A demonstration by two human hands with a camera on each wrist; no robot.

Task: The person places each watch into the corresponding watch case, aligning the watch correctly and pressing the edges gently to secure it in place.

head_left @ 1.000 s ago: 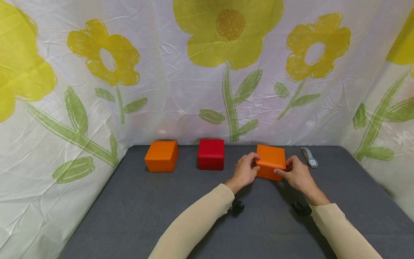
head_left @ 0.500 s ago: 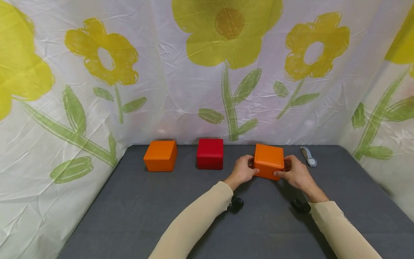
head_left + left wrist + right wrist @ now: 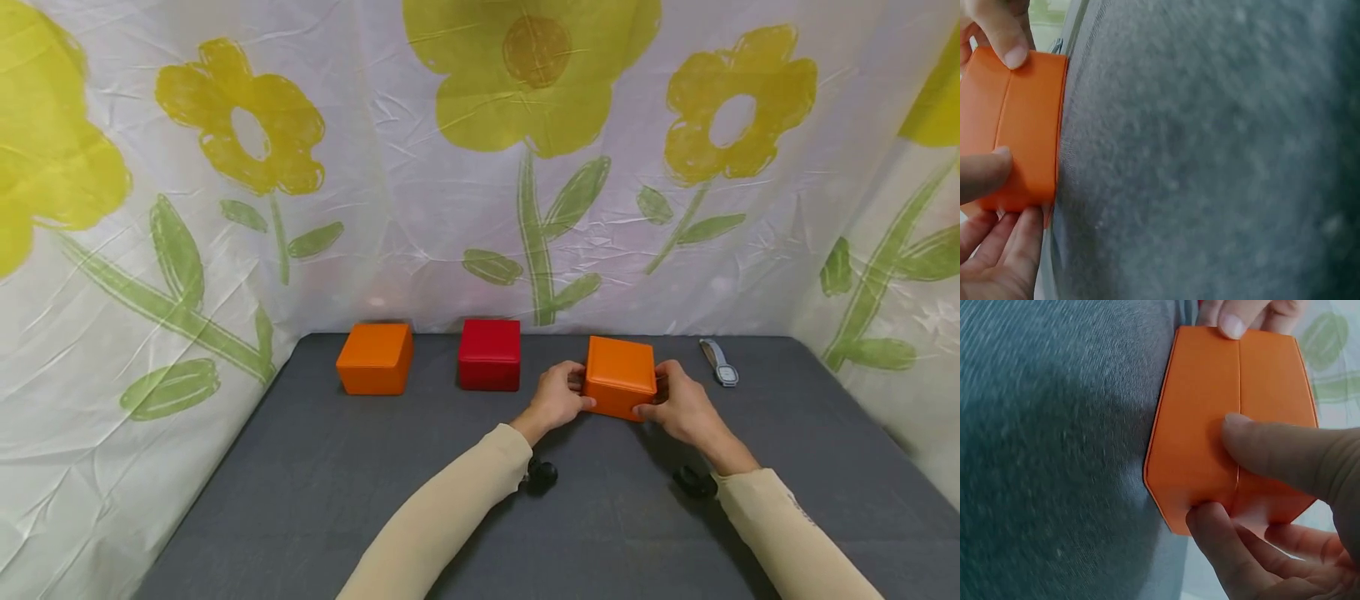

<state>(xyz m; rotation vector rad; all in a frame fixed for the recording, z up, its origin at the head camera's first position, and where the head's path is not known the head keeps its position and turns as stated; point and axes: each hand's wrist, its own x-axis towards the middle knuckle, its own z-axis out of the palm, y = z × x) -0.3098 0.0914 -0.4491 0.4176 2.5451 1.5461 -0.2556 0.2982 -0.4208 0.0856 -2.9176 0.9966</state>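
Between my two hands is an orange lidded box (image 3: 619, 365), its lid down and its front turned at a slight angle. My left hand (image 3: 557, 398) grips its left side, thumb at the front and the other fingers along the side. On the opposite side my right hand (image 3: 681, 405) holds it the same way; in the right wrist view its thumb presses the front of the box (image 3: 1194, 394) near the lid seam. The left wrist view shows both thumbs on the front face of the box (image 3: 1032, 119), its bottom edge right at the dark tabletop.
A red box (image 3: 489, 358) stands left of the held one, with a second orange box (image 3: 373, 360) farther left. A wristwatch (image 3: 720, 363) with a light strap lies at the right. Behind the dark grey table (image 3: 315, 500) hangs a flower-printed curtain (image 3: 390, 208).
My left hand has shifted from the box's top left edge down to its side, thumb now at the front. The box has moved slightly left, with both hands on it.
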